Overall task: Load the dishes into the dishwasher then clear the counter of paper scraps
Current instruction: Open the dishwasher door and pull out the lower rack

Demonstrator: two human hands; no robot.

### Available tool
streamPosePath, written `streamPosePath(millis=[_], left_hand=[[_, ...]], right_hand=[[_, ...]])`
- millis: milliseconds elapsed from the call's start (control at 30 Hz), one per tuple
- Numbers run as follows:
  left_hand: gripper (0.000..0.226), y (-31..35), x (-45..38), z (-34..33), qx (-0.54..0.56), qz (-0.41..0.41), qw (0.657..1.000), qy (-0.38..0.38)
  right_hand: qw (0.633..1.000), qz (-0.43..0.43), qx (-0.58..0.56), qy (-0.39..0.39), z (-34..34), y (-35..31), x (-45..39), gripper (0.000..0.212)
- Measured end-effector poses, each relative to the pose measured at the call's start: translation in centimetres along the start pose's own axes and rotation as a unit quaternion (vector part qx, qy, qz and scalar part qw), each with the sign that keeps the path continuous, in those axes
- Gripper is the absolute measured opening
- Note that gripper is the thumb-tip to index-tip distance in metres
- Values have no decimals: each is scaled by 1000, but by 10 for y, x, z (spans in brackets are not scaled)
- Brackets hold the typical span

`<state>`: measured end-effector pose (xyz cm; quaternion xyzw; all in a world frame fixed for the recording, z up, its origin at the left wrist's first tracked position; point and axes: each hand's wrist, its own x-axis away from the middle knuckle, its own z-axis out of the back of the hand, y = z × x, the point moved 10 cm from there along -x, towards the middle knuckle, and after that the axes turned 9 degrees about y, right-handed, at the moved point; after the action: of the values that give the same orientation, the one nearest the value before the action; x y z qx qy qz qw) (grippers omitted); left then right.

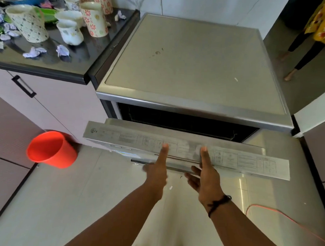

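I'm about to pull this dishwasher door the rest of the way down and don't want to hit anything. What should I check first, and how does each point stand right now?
1. Both hands on the door: ok. The left hand and right hand hold the top edge of the dishwasher door, thumbs on top.
2. Door unlatched: ok, it is ajar and the dark interior shows.
3. Floor in front of the door free: ok for what shows; the orange bucket stands off to the left.
4. Orange cable out of the way: ok, it lies to the right.
5. Racks free for dishes: cannot tell, interior too dark.
6. Dishes still waiting: ok, cups stand on the counter.
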<state>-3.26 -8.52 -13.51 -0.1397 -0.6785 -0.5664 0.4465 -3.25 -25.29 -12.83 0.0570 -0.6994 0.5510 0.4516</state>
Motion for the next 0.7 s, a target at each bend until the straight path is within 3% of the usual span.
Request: streamPosePath(millis=[67, 167, 300, 400, 433, 500, 567, 633, 700], left_hand=[[120, 3, 4, 52, -103, -79, 980, 152], [148, 29, 19, 89, -292, -292, 874, 256], [128, 30, 37, 90, -439, -468, 732, 228], [109, 24, 37, 76, -529, -520, 652, 155], [109, 24, 34, 75, -549, -521, 638, 139], [113, 23, 32, 75, -573, -518, 626, 110], [117, 16, 27, 76, -601, -497, 621, 80], [117, 10, 25, 76, -622, -482, 614, 61], [115, 6, 26, 78, -628, -480, 610, 54]], right_hand=[[995, 46, 85, 27, 22, 4, 10, 62], [983, 62, 164, 48, 43, 13, 26, 64], [946, 119, 299, 46, 58, 21, 45, 58], [871, 140, 468, 57, 63, 19, 53, 61], [827, 169, 532, 72, 63, 12, 55, 62], [702, 266, 648, 128, 56, -7, 67, 60], [591, 342, 706, 189, 47, -21, 83, 65], [559, 368, 718, 189, 41, -24, 86, 84], [575, 347, 730, 128, 41, -15, 73, 101]])
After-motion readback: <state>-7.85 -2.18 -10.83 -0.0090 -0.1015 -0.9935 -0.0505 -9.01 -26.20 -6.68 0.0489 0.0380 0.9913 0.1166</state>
